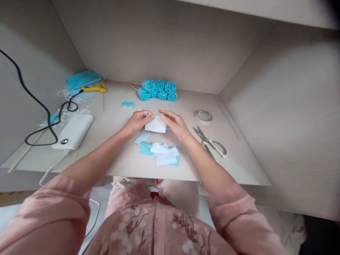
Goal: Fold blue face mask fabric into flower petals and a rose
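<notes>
Between my two hands is a small white piece of fabric (155, 125), held just above the table. My left hand (139, 121) pinches its left upper corner with thumb and fingers. On the other side, my right hand (174, 123) grips the right upper edge, thumb on top. Below them lies a loose pile of blue and white fabric pieces (166, 157), with a pale blue piece (142, 137) at its upper left. Beyond my hands rest several blue fabric roses (159, 90) on thin sticks. A small blue bow-shaped piece (128, 104) sits to their left.
Scissors (209, 141) lie partly open at the right, below a roll of tape (203, 115). At the left are a white power bank (74, 131), a yellow glue gun (94, 87) with a black cord, blue face masks (83, 79) and a wooden stick (25, 152). Panels enclose the table.
</notes>
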Available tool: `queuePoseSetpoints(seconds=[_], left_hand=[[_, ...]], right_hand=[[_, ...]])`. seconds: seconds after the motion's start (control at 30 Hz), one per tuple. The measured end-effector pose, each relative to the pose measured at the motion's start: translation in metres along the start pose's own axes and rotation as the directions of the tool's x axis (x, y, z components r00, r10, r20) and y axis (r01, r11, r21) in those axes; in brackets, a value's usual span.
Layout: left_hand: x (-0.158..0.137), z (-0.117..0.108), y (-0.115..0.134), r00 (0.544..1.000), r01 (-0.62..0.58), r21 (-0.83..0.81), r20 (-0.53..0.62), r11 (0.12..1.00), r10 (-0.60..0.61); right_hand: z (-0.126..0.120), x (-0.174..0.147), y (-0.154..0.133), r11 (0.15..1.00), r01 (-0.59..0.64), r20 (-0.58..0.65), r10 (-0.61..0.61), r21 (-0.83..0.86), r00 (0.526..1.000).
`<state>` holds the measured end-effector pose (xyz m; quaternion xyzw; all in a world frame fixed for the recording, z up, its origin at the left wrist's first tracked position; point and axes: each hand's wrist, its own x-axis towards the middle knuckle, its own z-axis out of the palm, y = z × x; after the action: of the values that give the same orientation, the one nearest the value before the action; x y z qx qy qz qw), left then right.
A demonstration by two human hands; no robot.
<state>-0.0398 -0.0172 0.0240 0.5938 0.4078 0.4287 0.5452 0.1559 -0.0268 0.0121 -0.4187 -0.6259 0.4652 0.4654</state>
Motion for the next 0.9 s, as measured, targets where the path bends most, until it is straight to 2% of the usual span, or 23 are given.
queuePoseSetpoints(seconds=[0.17,0.4,0.63,0.9], left_hand=[[-0.003,0.005,0.004,0.999,-0.036,0.035,0.021,0.999,0.035],[-0.003,0.006,0.0,0.998,0.01,0.017,0.059,1.0,-0.011],[-0.001,0.005,-0.007,1.0,-0.024,0.077,0.008,0.997,0.023],[0.0,0.004,-0.012,0.998,-0.048,0.117,0.033,0.992,0.044]], right_hand=[[0.003,0.0,0.002,1.0,0.02,0.012,-0.019,-0.023,1.0],[0.002,0.002,-0.001,0.998,0.065,-0.085,-0.066,-0.015,0.994],[-0.002,0.004,0.001,0.997,0.072,-0.222,-0.073,-0.014,0.972],[-0.004,0.005,0.006,0.995,0.046,-0.239,-0.065,-0.084,0.969]])
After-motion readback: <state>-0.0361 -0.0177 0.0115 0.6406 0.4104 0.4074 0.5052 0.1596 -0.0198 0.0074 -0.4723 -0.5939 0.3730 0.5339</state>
